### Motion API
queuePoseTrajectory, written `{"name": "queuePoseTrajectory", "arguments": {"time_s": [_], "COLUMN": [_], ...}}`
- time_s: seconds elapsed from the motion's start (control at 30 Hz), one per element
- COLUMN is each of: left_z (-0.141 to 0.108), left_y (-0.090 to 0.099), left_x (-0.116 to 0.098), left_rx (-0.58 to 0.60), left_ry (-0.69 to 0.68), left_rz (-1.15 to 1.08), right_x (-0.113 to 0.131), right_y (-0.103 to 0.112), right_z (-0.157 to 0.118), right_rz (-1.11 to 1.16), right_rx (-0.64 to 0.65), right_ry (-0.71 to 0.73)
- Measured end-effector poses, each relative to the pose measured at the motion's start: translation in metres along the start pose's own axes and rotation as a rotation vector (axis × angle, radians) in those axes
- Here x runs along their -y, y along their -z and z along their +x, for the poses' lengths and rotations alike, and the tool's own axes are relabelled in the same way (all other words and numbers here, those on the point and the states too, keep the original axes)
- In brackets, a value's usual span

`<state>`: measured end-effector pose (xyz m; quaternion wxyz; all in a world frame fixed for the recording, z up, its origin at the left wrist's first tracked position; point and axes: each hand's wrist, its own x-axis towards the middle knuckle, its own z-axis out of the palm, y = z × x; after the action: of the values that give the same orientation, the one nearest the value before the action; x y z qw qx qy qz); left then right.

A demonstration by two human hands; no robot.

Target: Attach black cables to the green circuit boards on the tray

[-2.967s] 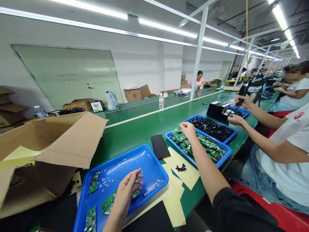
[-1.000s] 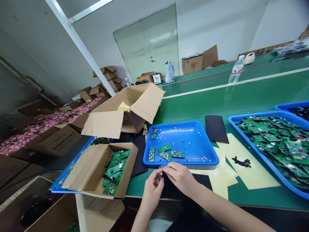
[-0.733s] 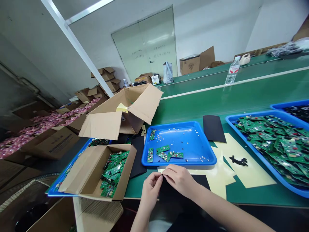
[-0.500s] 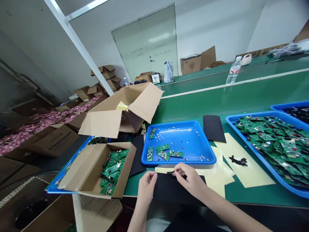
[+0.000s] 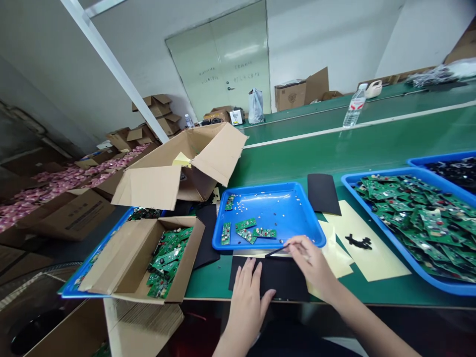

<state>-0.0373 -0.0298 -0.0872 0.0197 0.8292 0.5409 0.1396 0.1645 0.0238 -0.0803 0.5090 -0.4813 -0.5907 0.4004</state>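
Note:
My left hand lies spread on a black foam sheet at the table's front edge, pressing it down. Between the fingertips of my right hand is one end of a thin black strip, which rises at a slant from the sheet's far edge. Pale yellow backing paper shows along that edge. Just beyond stands a blue tray with several small green circuit boards and scattered tiny pale pieces.
At the right, a blue tray is heaped with circuit boards. A pile of black bits lies on yellow paper. Another black sheet is behind. Open cardboard boxes stand left, one holding boards. A water bottle stands farther back.
My left hand has gone from gripping the sheet's corner to lying flat on it. My right hand has moved right and away from me, lifting the strip's end off the sheet.

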Motion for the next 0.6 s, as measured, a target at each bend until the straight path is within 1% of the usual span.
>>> {"name": "queuePoseTrajectory", "arguments": {"time_s": [0.07, 0.17, 0.2, 0.27, 0.4, 0.47, 0.53, 0.6], "left_z": [0.002, 0.009, 0.012, 0.019, 0.029, 0.034, 0.041, 0.052], "left_y": [-0.002, -0.003, -0.003, -0.005, -0.008, -0.007, -0.001, 0.008], "left_x": [0.002, 0.004, 0.004, 0.003, 0.002, 0.0, -0.003, -0.006], "left_rx": [-0.009, -0.033, -0.042, -0.06, -0.076, -0.083, -0.054, 0.002], "left_ry": [0.016, 0.019, 0.017, 0.014, 0.029, 0.046, 0.056, 0.041], "left_rz": [0.014, 0.037, 0.047, 0.072, 0.183, 0.237, 0.215, 0.135], "right_x": [0.007, 0.027, 0.034, 0.049, 0.07, 0.075, 0.076, 0.075], "right_y": [0.023, 0.058, 0.067, 0.081, 0.099, 0.105, 0.11, 0.111], "right_z": [0.001, 0.004, 0.005, 0.006, 0.005, 0.002, 0.0, 0.001], "right_rz": [0.026, 0.147, 0.195, 0.265, 0.311, 0.295, 0.269, 0.263], "right_rx": [-0.148, -0.441, -0.541, -0.676, -0.809, -0.864, -0.873, -0.829], "right_ry": [0.048, 0.162, 0.202, 0.271, 0.369, 0.374, 0.343, 0.318]}}
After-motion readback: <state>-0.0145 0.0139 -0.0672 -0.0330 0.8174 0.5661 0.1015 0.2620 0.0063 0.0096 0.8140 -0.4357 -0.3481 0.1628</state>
